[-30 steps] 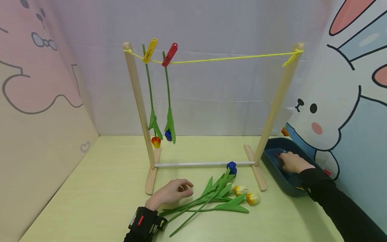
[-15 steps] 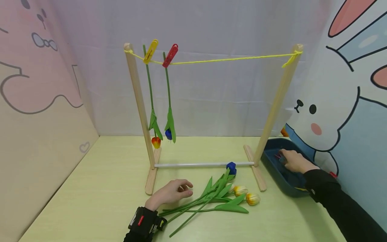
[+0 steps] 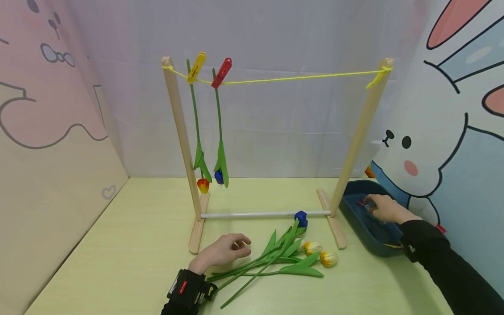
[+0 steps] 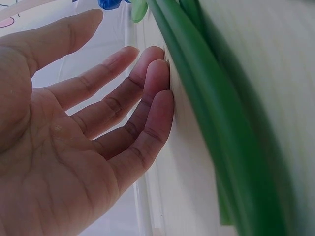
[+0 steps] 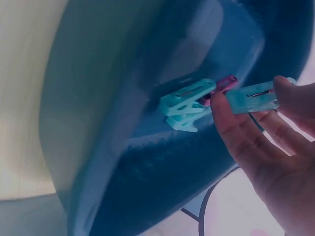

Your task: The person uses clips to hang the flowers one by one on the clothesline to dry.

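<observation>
Turquoise clothespin (image 5: 252,101) partly behind right hand (image 5: 280,167)

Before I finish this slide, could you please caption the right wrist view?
Right hand pinches a teal clothespin over a blue tray.

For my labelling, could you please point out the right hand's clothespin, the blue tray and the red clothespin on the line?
Held turquoise clothespin (image 5: 252,101): right wrist view, its middle.
Blue tray (image 3: 360,229): head view, side wall.
Red clothespin (image 3: 222,73): head view, its middle.
</observation>
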Motion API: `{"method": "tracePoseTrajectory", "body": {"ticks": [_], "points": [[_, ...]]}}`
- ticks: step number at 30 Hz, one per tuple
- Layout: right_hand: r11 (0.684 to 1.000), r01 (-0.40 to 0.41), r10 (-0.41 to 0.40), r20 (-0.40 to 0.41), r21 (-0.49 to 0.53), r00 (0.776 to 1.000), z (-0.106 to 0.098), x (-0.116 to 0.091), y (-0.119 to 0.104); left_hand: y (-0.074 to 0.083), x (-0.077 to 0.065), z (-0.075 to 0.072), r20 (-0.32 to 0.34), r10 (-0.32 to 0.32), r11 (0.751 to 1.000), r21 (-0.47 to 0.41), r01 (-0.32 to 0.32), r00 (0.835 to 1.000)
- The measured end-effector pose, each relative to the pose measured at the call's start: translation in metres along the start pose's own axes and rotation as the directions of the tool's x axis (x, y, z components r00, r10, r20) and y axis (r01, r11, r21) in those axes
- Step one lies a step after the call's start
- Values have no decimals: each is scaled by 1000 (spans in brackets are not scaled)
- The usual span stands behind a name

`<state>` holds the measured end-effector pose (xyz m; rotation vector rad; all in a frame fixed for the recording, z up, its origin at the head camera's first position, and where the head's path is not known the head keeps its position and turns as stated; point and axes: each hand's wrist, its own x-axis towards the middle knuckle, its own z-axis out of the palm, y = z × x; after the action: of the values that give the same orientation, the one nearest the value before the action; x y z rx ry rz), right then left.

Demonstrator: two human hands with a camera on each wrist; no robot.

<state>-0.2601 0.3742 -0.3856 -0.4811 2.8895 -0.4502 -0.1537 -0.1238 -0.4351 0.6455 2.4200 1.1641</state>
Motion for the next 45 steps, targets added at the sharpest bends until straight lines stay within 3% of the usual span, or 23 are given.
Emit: {"method": "tracePoseTrajectory", "body": {"ticks": [6, 10, 15, 17, 21, 25, 26, 30, 32, 34, 38, 45], "points": [[991, 23, -9, -111, 131, 994, -12, -8, -8, -1, 1, 0, 2, 4, 1000, -2, -4, 1000], [982, 62, -19, -232, 179, 973, -21, -13, -14, -2, 1, 0, 5, 2, 1000, -2, -2, 1000], [948, 94, -1, -295, 303, 955, -21, -15, -15, 0, -1, 0, 0, -1, 1000, 5, 1, 1000], [914, 154, -15, -347, 375, 938, -10, -8, -1, 1, -1, -1, -2, 0, 1000, 6, 0, 1000], [872, 246, -13, -483, 424, 875, 21, 8, 16, 2, -1, -1, 1, 5, 1000, 11, -5, 1000], [879, 234, 36, -549, 415, 835, 22, -3, -40, 2, -2, -2, 8, 7, 1000, 16, -7, 1000], [857, 261, 47, -571, 444, 819, 22, -7, -57, 2, -2, -2, 11, 7, 1000, 17, -7, 1000], [861, 259, 78, -617, 438, 783, 19, -21, -113, 4, -2, -2, 30, 3, 1000, 13, -4, 1000], [858, 251, 97, -622, 448, 777, 21, -21, -128, 6, -2, -1, 37, 1, 1000, 12, -1, 999], [868, 208, 122, -599, 452, 791, 21, -20, -141, 8, -3, -1, 38, 2, 1000, 19, -2, 999], [852, 166, 158, -546, 496, 822, 32, -12, -155, 13, -3, 1, 21, 14, 998, 55, -15, 1000], [788, 222, 158, -537, 575, 829, 53, -4, -161, 28, 0, 9, 34, 65, 986, 151, -70, 997]]}}
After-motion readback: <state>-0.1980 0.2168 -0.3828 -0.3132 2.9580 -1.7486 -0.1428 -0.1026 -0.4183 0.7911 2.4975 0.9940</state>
